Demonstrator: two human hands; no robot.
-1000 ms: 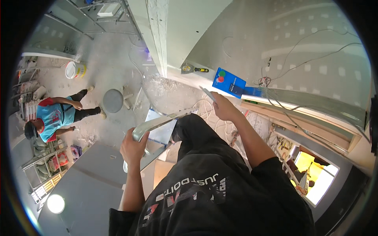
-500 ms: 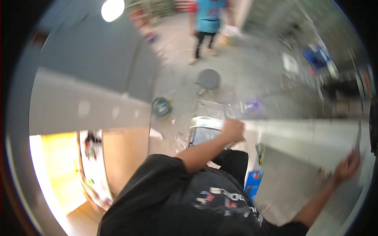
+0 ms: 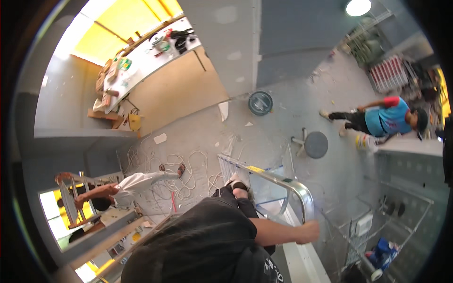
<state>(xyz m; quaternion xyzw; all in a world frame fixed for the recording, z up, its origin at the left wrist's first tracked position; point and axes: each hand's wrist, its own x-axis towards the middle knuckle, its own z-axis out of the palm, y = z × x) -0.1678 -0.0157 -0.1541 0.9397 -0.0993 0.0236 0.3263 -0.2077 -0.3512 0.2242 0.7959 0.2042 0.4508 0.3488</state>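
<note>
One hand (image 3: 309, 231), apparently the left, grips the curved metal rail (image 3: 305, 198).

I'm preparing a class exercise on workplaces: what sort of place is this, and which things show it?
Probably an indoor building or renovation site: the grey wall carries pale patches that look like filler, white scraps litter the floor, and a dark round bucket stands there.

Grey floor (image 3: 288, 125) bears a stool (image 3: 316, 145) and tub (image 3: 260, 103).
</note>
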